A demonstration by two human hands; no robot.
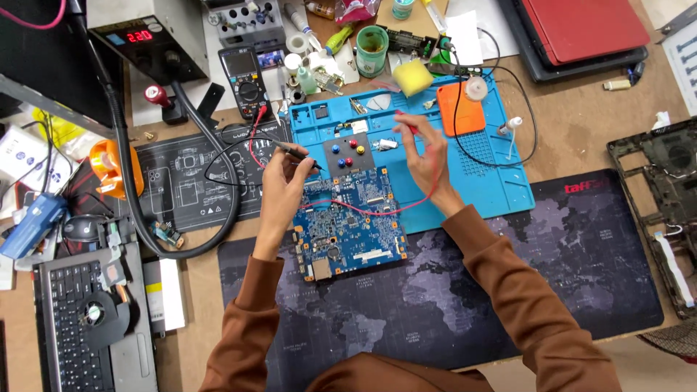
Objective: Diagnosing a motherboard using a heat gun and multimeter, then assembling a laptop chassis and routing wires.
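Note:
A blue circuit board [350,225] lies in front of me, half on a dark map-printed desk mat [450,290] and half on a blue work mat [472,174]. My left hand [282,178] grips a black test probe [296,151], its tip pointing right above the board's top edge. My right hand [425,152] pinches a red test probe [404,123] above the blue mat, and its red lead [377,210] trails across the board. Both leads run to a multimeter [243,80] at the back. A small grey panel with coloured dots [348,154] sits between my hands.
A soldering station with a red display [145,43] and thick black hose stands back left. A keyboard and fan [87,319] lie at the left, a red laptop [581,29] back right, a stripped laptop frame [664,196] far right. An orange pad [461,109] and yellow sponge [412,76] rest behind the board.

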